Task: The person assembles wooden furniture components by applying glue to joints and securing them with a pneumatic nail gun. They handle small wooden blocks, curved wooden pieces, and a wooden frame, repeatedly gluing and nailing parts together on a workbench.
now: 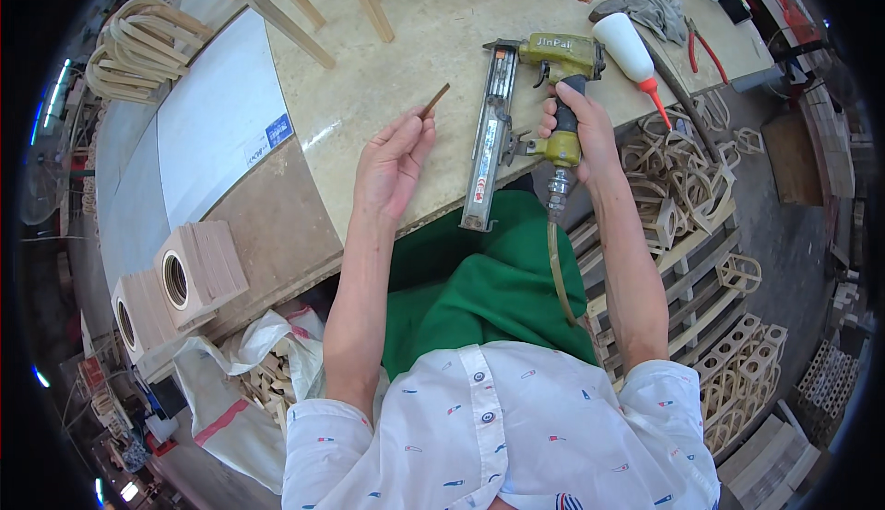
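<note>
Two bare hands work over a pale stone-patterned workbench point(406, 49). The right hand point(573, 128) is wrapped tight around the grip of a yellow-green pneumatic nail gun point(516, 114), whose long metal magazine lies along the bench edge, a hose hanging below. The left hand point(395, 164) pinches a thin brown strip of nails point(435, 99) between thumb and fingertips, just left of the gun. A white glue bottle with a red nozzle point(631, 54) lies nearby.

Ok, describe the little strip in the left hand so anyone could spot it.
Start at the pale workbench. Near its front edge the left hand pinches a thin brown strip by its lower end. It is far slimmer and darker than the nail gun beside it.
</note>
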Demonstrator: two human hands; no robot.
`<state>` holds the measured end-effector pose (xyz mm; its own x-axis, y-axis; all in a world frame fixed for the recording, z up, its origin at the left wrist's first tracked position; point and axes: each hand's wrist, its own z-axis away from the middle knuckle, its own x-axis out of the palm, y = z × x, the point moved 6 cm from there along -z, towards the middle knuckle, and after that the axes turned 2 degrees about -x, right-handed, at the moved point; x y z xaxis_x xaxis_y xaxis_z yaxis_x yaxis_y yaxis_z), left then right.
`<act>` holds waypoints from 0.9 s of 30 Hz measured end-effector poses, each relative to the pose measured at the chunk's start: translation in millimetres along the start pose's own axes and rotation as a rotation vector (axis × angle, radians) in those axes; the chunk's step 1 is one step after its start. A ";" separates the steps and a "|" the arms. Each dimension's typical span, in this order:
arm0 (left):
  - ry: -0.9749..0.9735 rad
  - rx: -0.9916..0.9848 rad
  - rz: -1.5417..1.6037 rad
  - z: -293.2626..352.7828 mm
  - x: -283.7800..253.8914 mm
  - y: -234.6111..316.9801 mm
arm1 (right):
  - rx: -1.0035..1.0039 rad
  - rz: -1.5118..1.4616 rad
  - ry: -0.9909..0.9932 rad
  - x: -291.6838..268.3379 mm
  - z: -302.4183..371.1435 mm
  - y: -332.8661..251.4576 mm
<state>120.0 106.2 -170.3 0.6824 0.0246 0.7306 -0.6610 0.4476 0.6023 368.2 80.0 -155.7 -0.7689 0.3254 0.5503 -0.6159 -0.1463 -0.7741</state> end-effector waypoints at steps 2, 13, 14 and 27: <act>0.055 0.024 -0.063 2.8 -0.6 1.9 | -0.002 -0.003 -0.004 0.0 -0.3 0.1; 0.156 0.154 -0.439 12.9 8.7 15.0 | -0.009 0.017 -0.028 -4.3 -3.3 1.3; 0.166 0.154 -0.453 13.8 10.1 15.5 | -0.007 0.014 -0.029 -4.7 -3.7 1.7; 0.130 0.146 -0.505 12.4 11.5 14.6 | -0.005 0.017 -0.031 -4.6 -4.0 1.2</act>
<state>114.3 101.9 -149.2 0.9532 -0.0472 0.2987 -0.2711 0.3041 0.9133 371.7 82.1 -160.5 -0.7845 0.2941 0.5459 -0.6015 -0.1467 -0.7853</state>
